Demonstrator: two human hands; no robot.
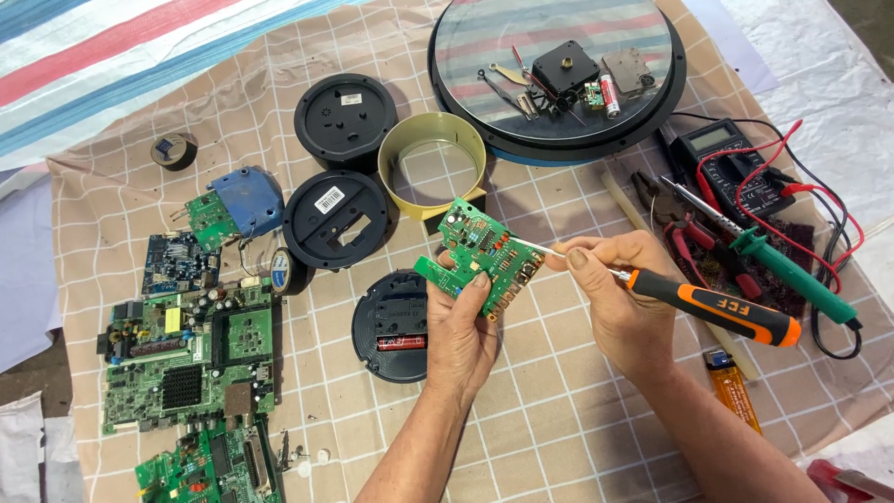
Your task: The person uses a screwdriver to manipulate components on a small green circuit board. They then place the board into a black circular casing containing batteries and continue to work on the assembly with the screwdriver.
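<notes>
My left hand holds a small green circuit board up above the checked cloth, thumb pressed on its lower edge. My right hand grips a screwdriver with an orange and black handle. Its thin metal shaft points left and its tip touches the board's right side. Just below the board lies a round black clock back with a red battery in it.
Two more round black covers and a yellow ring lie behind. A big glass clock face holds small parts. Pliers, a green soldering iron, a multimeter and an orange lighter sit right. Larger circuit boards lie left.
</notes>
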